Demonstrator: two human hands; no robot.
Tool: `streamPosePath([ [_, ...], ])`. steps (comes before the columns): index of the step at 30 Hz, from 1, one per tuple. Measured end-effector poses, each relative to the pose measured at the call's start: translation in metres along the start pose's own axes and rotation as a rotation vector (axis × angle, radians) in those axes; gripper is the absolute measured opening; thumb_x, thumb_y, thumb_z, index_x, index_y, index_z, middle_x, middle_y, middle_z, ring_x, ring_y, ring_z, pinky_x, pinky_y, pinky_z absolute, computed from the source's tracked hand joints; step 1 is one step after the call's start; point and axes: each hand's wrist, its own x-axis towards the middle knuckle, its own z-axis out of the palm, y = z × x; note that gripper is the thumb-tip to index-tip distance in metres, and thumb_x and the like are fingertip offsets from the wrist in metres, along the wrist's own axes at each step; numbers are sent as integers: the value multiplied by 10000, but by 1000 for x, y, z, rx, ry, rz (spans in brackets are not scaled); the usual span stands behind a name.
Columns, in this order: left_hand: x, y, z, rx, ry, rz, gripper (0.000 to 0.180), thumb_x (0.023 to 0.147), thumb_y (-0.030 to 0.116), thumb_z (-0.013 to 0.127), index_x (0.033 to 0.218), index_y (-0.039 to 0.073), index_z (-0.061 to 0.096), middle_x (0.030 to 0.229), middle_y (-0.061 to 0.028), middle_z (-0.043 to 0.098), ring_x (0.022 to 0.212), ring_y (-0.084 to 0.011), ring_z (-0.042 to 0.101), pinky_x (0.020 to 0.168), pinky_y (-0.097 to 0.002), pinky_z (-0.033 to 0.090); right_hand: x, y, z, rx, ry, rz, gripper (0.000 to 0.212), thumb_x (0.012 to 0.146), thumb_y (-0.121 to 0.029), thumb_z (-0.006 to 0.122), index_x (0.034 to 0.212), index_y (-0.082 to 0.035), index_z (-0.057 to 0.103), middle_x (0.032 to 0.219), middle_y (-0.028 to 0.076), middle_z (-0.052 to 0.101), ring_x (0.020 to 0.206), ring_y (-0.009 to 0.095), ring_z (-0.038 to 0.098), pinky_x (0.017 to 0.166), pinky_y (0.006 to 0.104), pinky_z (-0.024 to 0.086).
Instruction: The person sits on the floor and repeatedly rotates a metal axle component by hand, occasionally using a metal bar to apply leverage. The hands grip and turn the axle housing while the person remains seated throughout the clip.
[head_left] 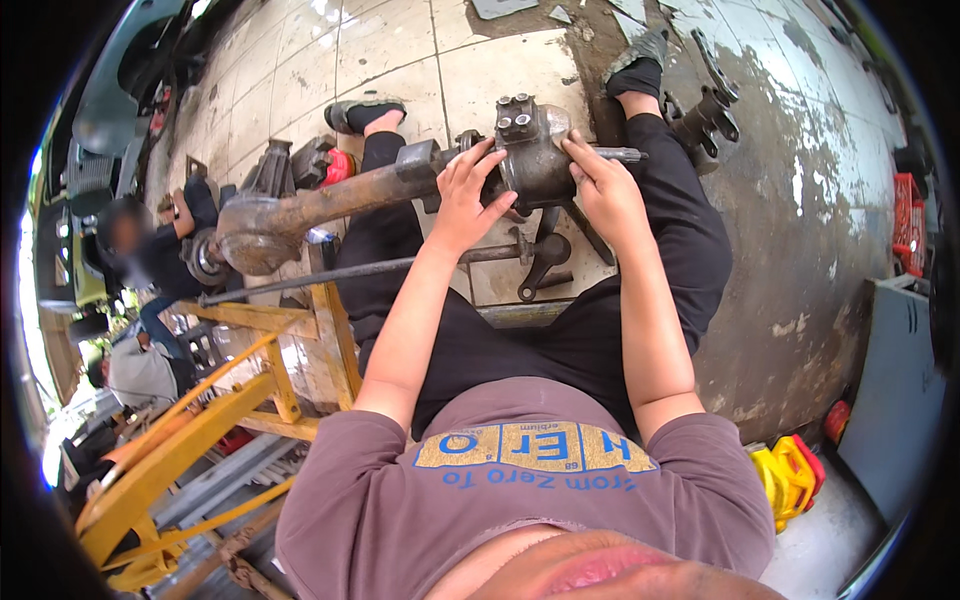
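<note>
A greasy steel steering knuckle (535,165), with bolts on its raised top cap, sits at the end of a rusty axle tube (345,195) between my legs. My left hand (466,192) grips its left side, thumb and fingers spread around the rim by the tube. From the other side my right hand (606,195) holds the knuckle, fingertips on its upper face; its thumb is hidden. A thin spindle shaft (628,154) sticks out to the right past my right fingers. Below the knuckle, a long steering rod (385,267) runs left from a lever arm (545,262).
The axle's round differential housing (258,235) lies to the left, near a yellow metal frame (200,430). A flanged metal part (708,118) stands beyond my right knee. Two other people are at far left. Yellow plastic items (785,480) and a grey cabinet (860,390) are at right.
</note>
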Motion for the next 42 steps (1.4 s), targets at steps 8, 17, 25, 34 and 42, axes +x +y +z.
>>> streamPosePath([
  [8,-1,-3,-2,7,-6,-3,696,991,451,790,1612,233,563,1690,-72,518,1561,-323,453,1261,-498,299,-5,-4,-8,-7,-86,8,383,1087,-84,656,1462,-93,733,1544,149,690,1376,386,688,1186,439,508],
  [17,-2,0,2,-9,19,1,699,1009,455,762,1644,318,505,1700,-47,476,1547,-297,440,1253,-523,288,-5,-11,-23,-35,123,-12,382,1086,-37,673,1463,-34,730,1547,152,707,1379,288,691,1160,382,500],
  [25,-1,2,5,-19,-1,-8,705,1010,427,764,1655,300,510,1708,-45,470,1550,-306,436,1253,-511,294,-21,-23,23,-516,167,-129,407,1016,-87,726,1413,-153,786,1580,48,685,1032,349,680,995,418,570],
  [34,3,6,4,-62,3,6,704,1009,419,766,1652,292,508,1718,-54,457,1556,-306,426,1246,-519,300,-24,30,3,-486,310,-74,427,1036,-63,679,1457,-95,742,1549,98,703,1043,370,694,979,409,554],
  [42,1,10,2,-46,-19,2,699,1012,398,764,1652,288,505,1718,-55,455,1559,-308,422,1247,-528,303,-18,31,16,-307,362,-5,445,1035,-73,696,1478,-97,732,1552,109,700,1121,377,692,1055,437,535],
])
